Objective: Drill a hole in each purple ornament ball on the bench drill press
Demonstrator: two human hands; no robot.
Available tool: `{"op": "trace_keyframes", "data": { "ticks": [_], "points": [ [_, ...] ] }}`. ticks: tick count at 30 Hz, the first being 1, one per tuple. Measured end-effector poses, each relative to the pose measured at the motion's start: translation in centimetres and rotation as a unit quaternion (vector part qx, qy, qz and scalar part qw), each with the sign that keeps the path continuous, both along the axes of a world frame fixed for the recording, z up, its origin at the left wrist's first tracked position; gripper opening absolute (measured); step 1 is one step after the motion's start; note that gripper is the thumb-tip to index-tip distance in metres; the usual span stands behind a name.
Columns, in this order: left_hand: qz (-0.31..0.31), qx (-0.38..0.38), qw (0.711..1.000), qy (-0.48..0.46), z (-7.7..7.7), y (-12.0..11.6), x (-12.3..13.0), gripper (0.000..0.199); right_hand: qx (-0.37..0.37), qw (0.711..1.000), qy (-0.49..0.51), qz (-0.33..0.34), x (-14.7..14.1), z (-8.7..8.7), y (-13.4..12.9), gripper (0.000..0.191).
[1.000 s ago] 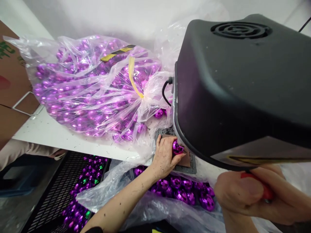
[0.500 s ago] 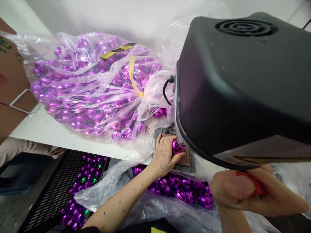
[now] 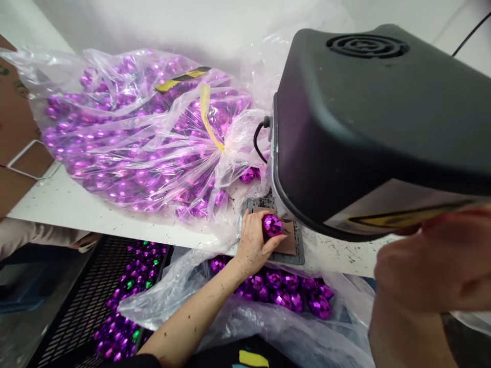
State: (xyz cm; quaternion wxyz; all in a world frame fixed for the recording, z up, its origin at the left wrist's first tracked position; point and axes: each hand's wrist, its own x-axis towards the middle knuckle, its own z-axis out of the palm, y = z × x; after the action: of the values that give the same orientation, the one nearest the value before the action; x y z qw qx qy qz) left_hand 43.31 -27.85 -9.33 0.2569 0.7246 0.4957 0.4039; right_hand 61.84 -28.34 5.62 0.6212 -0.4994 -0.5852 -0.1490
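My left hand (image 3: 253, 241) has its fingers closed around a shiny purple faceted ball (image 3: 272, 225), a mirror-ball ornament. The ball sits over a brown pad (image 3: 286, 244) on a grey base plate (image 3: 301, 250), just beneath the front of a large black machine housing (image 3: 364, 128). At the right, my right hand (image 3: 433, 266) is closed below the housing, around a red handle (image 3: 441, 221) that shows only as a blurred edge. The machine's parts above the ball are largely hidden by the housing.
A tied clear bag (image 3: 146, 138) of purple balls lies on the white table (image 3: 115, 214). More balls (image 3: 284, 296) fill an open plastic bag by my body. A black crate (image 3: 72, 301) with purple and green pieces stands lower left, beside another person's hand (image 3: 90, 240).
My right hand has moved up and to the right with the red handle. The ball in my left hand shows more fully beside the housing. The whole view has shifted slightly.
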Motion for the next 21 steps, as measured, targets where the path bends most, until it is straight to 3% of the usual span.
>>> {"op": "trace_keyframes", "data": {
  "ticks": [3, 6, 8, 11, 14, 16, 18, 21],
  "points": [
    [0.010, 0.001, 1.000, -0.019, 0.6, -0.2, -0.7, 0.043, -0.007, 1.000, 0.001, -0.020, -0.2, 3.3, 2.8, 0.050],
    [-0.006, 0.008, 1.000, -0.014, 1.7, -1.8, -1.8, 0.046, -0.072, 0.995, -0.002, 0.064, -0.3, 5.1, 4.4, 0.036],
    [-0.070, 0.006, 0.998, 0.009, 2.0, -4.1, -2.1, 0.050, -0.085, 0.991, 0.014, 0.102, -0.3, 5.5, 4.8, 0.032],
    [-0.217, 0.003, 0.974, 0.063, 1.5, -8.2, -1.4, 0.063, -0.091, 0.989, 0.046, 0.110, -0.3, 5.5, 4.9, 0.032],
    [-0.258, 0.006, 0.961, 0.102, 0.7, -10.6, -0.1, 0.085, -0.092, 0.988, 0.070, 0.103, -0.3, 5.3, 4.9, 0.034],
    [-0.247, 0.020, 0.965, 0.084, 0.9, -10.2, -0.1, 0.078, -0.102, 0.988, 0.080, 0.088, -0.2, 5.1, 4.9, 0.036],
    [-0.218, 0.058, 0.973, 0.058, 1.7, -8.5, -1.2, 0.050, -0.120, 0.985, 0.093, 0.078, -0.2, 5.1, 4.8, 0.037],
    [-0.107, 0.134, 0.982, 0.078, 2.8, -4.7, -4.7, 0.024, -0.137, 0.980, 0.119, 0.080, -0.4, 5.1, 4.7, 0.032]
  ]
}}
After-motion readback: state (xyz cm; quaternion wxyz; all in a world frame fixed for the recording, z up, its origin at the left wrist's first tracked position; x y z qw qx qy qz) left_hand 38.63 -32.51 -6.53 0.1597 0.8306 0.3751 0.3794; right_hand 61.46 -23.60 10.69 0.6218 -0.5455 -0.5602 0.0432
